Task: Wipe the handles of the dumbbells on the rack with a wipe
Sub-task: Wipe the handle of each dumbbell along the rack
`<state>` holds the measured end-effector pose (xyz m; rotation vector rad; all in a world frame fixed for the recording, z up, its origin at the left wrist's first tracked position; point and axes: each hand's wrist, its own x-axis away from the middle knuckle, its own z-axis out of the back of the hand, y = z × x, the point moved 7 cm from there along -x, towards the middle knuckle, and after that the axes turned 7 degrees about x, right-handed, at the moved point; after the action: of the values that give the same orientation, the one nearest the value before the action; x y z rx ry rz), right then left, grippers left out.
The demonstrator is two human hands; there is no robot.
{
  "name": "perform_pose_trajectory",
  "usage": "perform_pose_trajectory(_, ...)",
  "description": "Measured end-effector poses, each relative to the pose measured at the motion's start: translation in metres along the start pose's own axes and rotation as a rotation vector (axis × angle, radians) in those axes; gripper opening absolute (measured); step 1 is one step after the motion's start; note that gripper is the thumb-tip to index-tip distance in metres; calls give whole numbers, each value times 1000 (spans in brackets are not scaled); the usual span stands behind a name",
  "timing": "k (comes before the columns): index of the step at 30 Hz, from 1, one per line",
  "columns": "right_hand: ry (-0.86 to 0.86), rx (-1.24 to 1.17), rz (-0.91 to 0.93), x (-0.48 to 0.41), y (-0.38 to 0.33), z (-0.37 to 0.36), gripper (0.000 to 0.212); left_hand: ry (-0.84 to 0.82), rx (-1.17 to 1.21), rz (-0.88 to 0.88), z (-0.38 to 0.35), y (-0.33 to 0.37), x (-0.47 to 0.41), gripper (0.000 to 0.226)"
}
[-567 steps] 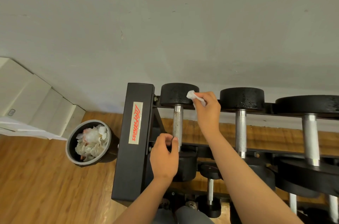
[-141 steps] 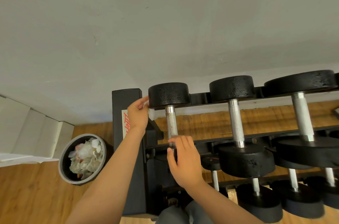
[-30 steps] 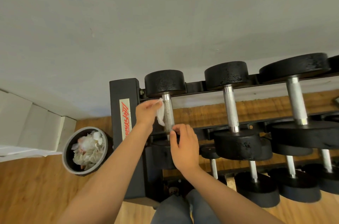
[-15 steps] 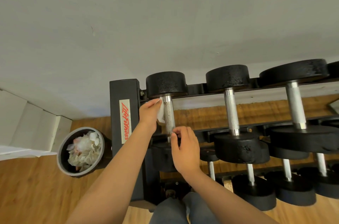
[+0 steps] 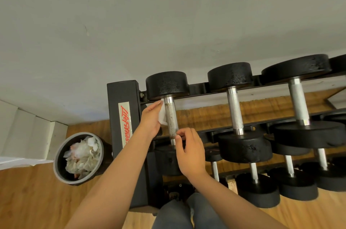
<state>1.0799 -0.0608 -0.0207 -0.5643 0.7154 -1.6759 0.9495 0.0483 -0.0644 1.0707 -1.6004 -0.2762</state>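
The leftmost dumbbell [image 5: 167,84] lies across the top rails of the black rack [image 5: 122,116]. Its knurled steel handle [image 5: 170,118] shows brown specks. My left hand [image 5: 150,120] holds a white wipe [image 5: 162,118] against the left side of that handle, fingertips up near the far head. My right hand [image 5: 190,151] pinches the near end of the same handle between thumb and fingers. Two larger dumbbells [image 5: 234,108] [image 5: 299,101] lie to the right on the same tier.
More dumbbells [image 5: 258,189] fill the lower tiers at the right. A round grey bin [image 5: 60,155] full of used wipes stands on the wooden floor left of the rack. White steps [image 5: 28,135] are at far left, the grey wall behind the rack.
The wipe has passed from my right hand to my left. In the last second both hands stay on the leftmost handle with barely any shift; only the view wobbles.
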Motion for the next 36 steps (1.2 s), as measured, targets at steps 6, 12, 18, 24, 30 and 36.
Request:
perform_pose_trajectory(6,9,-25,-17,2,1,0,11,-103,-114,12,10,-20,23,16)
perform_pose_trajectory(12,-1,-35,-39,1,0,2,18,-67,-117,17,0,1,9,12)
perform_pose_trajectory(18,-4,-28,-65,1,3,1,12,-48,-164,-56,6,-3,15,20)
perform_pose_trajectory(24,-2,-38,-58,1,2,2,10,-27,-171,-109,7,1,10,12)
perform_pose_trajectory(30,-9,-39,-71,1,3,1,8,80,-96,-142,2,1,9,10)
perform_pose_trajectory(36,-7,-40,-70,1,4,1,9,31,-346,-236,19,-7,31,10)
